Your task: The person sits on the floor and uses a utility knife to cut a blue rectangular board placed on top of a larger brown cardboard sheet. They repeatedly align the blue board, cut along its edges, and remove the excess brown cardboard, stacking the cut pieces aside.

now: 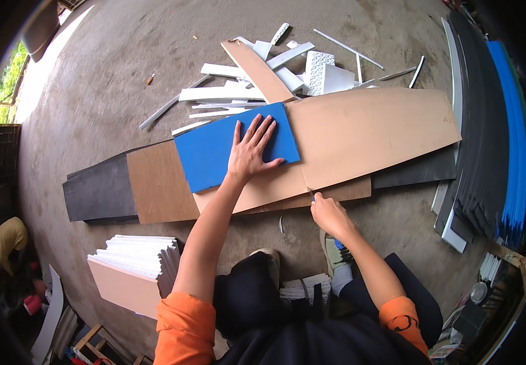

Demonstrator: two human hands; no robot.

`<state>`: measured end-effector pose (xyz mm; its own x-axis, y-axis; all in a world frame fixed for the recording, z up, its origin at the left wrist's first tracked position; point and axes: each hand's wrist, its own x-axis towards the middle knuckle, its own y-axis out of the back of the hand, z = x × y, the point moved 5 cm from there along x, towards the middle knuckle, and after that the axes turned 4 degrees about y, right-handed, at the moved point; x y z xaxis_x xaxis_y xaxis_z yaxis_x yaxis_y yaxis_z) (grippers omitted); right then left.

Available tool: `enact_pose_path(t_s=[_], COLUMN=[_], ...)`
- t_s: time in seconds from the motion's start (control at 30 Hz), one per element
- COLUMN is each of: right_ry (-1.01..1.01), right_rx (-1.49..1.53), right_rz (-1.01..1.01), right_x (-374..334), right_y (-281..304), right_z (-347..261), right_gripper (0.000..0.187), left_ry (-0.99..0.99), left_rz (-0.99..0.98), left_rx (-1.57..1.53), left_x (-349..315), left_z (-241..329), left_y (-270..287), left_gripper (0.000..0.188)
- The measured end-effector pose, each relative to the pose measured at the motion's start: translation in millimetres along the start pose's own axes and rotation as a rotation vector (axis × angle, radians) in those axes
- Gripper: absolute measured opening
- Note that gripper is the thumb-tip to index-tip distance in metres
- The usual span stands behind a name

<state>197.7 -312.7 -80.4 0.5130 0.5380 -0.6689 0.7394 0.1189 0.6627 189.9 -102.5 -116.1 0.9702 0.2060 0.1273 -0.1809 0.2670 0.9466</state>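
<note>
My left hand (252, 149) lies flat with its fingers spread, pressing on a blue rectangular sheet (208, 161). Under that sheet is a long tan foam-like sheet (372, 131), with a thin cut line running from the blue sheet's right edge down to the near edge. At the end of this line my right hand (330, 213) is closed round a small knife (311, 193), its blade tip at the tan sheet's near edge. A brown board (159, 182) and black sheets (99, 188) lie beneath, showing at the left and along the near side.
White and tan offcuts (232, 91) are heaped beyond the sheets. A stack of cut pieces (129, 267) stands near my left forearm. Long black sheets (473, 121) and blue sheets (512, 134) lie along the right. Another person (10, 243) is at the far left.
</note>
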Motion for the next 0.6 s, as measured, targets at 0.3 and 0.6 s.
enact_pose_path(t_s=[0.3,0.6], right_ry=[0.149,0.135], right_rx=[-0.087,-0.063], right_rz=[0.462,0.435], right_x=[130.5,171.3], right_y=[85.5,84.7], right_z=[-47.6,-63.9], right_gripper=[0.025,0.026], left_ry=[0.015,0.02], left_rz=[-0.034,-0.043], left_rx=[-0.031,-0.041], left_x=[0.3,0.3], left_z=[-0.5,-5.1], left_y=[-1.4,0.1], left_gripper=[0.086,0.086])
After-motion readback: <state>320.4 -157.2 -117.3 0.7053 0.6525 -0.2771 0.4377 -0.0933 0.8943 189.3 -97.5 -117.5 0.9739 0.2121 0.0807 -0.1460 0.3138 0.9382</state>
